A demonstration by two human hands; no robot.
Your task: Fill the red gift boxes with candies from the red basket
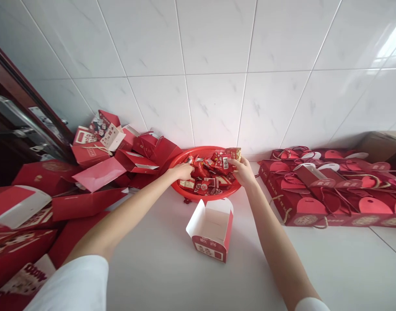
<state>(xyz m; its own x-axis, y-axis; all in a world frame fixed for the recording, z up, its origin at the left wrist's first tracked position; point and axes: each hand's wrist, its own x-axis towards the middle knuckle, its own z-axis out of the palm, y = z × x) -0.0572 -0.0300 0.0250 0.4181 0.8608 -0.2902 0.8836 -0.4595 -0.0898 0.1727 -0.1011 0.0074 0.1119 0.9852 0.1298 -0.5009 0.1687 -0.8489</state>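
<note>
A red plastic basket [177,186] against the wall holds several red-wrapped sweets [202,170]. My left hand [184,171] is at the basket's left side, its fingers curled down among the sweets; what lies between them is hidden. At the right side, my right hand [243,172] grips a red and gold snack packet [228,160] with a white barcode label, held over the sweets. In front of the basket stands an open red gift box [214,250] with a white inside, its flaps up; neither hand touches it.
On the left, unfilled-looking red boxes [97,172] lie in a loose heap beside a door handle [19,116]. Rows of closed red boxes with cord handles [308,211] stand on the right. A brown carton [382,149] sits behind them, by the tiled wall [214,103].
</note>
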